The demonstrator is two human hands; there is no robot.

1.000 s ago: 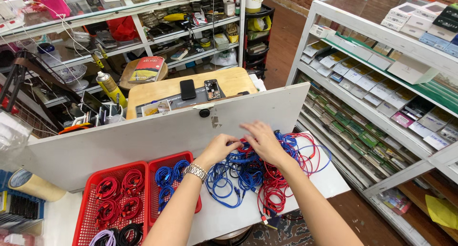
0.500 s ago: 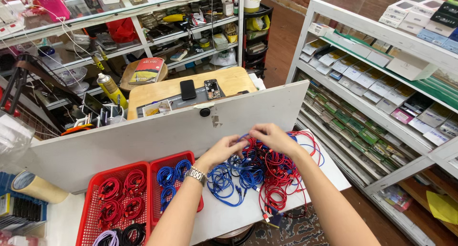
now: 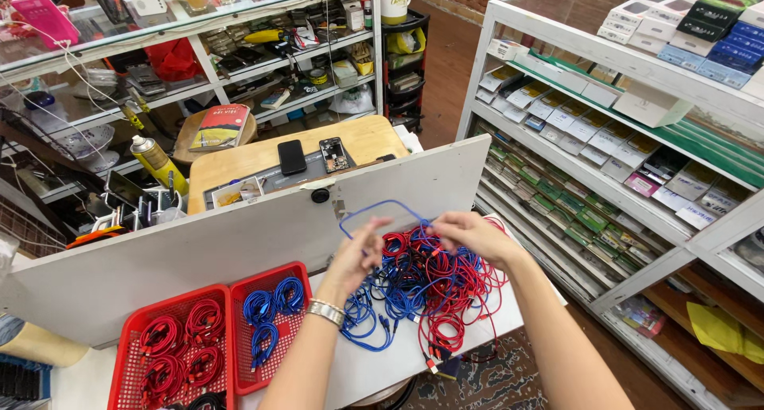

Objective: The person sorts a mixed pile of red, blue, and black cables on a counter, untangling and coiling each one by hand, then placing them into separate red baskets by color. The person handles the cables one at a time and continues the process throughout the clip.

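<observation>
A tangled heap of red and blue cables [image 3: 434, 287] lies on the white table [image 3: 374, 366]. My left hand [image 3: 356, 255] and my right hand [image 3: 469, 233] hover over the heap and hold a loop of blue cable [image 3: 378, 213] stretched between them, lifted above the pile. A metal bracelet [image 3: 325, 311] is on my left wrist. To the left stand two red baskets: one [image 3: 294, 283] holds coiled blue cables [image 3: 267, 310], the other [image 3: 127, 354] holds coiled red cables [image 3: 179, 342].
A white board [image 3: 239, 239] stands upright behind the table. Beyond it a wooden desk [image 3: 362, 136] carries phones and a spray can [image 3: 155, 159]. Shelves of small boxes [image 3: 605, 151] run along the right. A tape roll [image 3: 36, 345] sits at far left.
My hands have risen from the heap and drawn a loop of blue cable up out of it, spreading it between them.
</observation>
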